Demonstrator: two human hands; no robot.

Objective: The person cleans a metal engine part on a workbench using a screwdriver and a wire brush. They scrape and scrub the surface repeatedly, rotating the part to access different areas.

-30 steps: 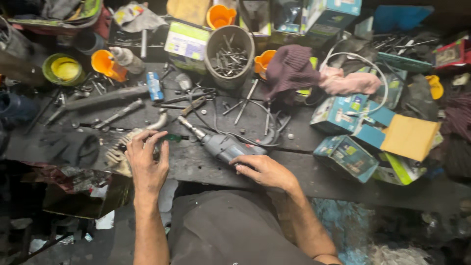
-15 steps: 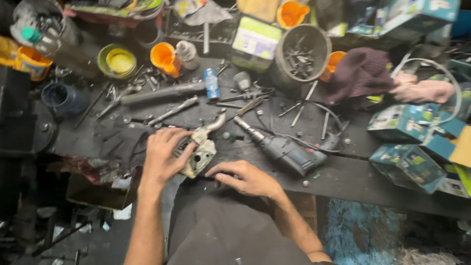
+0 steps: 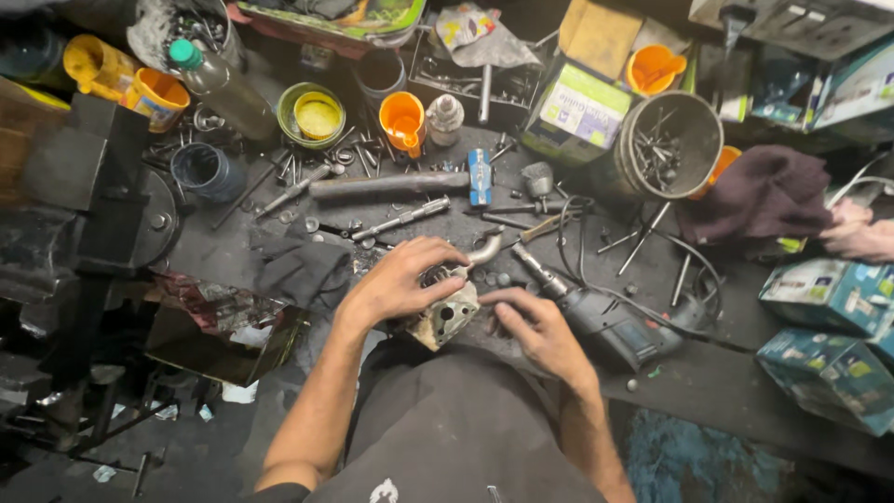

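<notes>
Resting under the left hand point(image 3: 402, 281), metal part point(image 3: 445, 319) touches right hand point(image 3: 538, 332).

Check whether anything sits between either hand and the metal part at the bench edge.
Nothing visible does. The left hand already grips the top of the metal part, and the right hand rests beside it, fingertips at its edge. The electric drill lies just beyond the right hand, not between.

Dark grimy workbench point(image 3: 223, 251) carries a power drill point(image 3: 605, 321), metal bar point(image 3: 386, 184), black rag point(image 3: 303, 270), orange cup point(image 3: 403, 121), screw bucket point(image 3: 669, 147), loose bolts.
</notes>
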